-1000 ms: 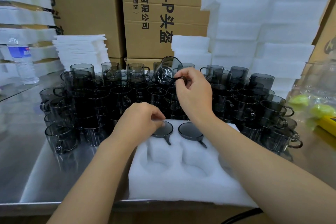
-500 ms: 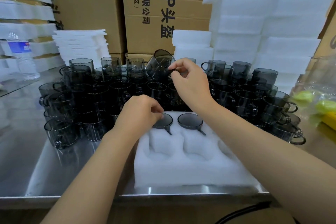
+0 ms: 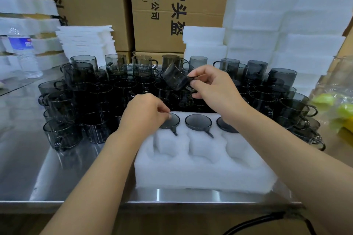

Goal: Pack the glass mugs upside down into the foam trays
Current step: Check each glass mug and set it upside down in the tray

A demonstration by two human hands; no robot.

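**A:** How full is the foam tray (image 3: 200, 170)?

**B:** About half, I'd say. It lies at the near edge of the steel table (image 3: 28, 139). Its far row holds three mugs upside down, bases up: the left mug (image 3: 172, 121), the middle mug (image 3: 198, 122) and the right mug (image 3: 224, 126), which is partly hidden under the right forearm. The near row of pockets (image 3: 202, 147) shows only white foam. I count three there, all empty.

**A:** And the hands?

**B:** They're apart. The left hand (image 3: 145, 114) is over the tray's far left corner, its fingers curled down onto the edge of the left mug's base, probably seating it. The right hand (image 3: 215, 89) is up above the tray's far edge and pinches the handle of a fourth mug (image 3: 174, 77). That one hangs in the air, tilted, and isn't turned fully over.

**A:** So what remains?

**B:** For this tray, my guess is that the fourth mug gets flipped and goes into a near pocket, then two more follow it. Past that there's plenty to do. A crowd of loose mugs (image 3: 86, 91) stands upright on the table beyond the tray and to both sides of it. Stacks of spare foam (image 3: 305, 25) rise behind that crowd, against cardboard boxes (image 3: 162, 15).
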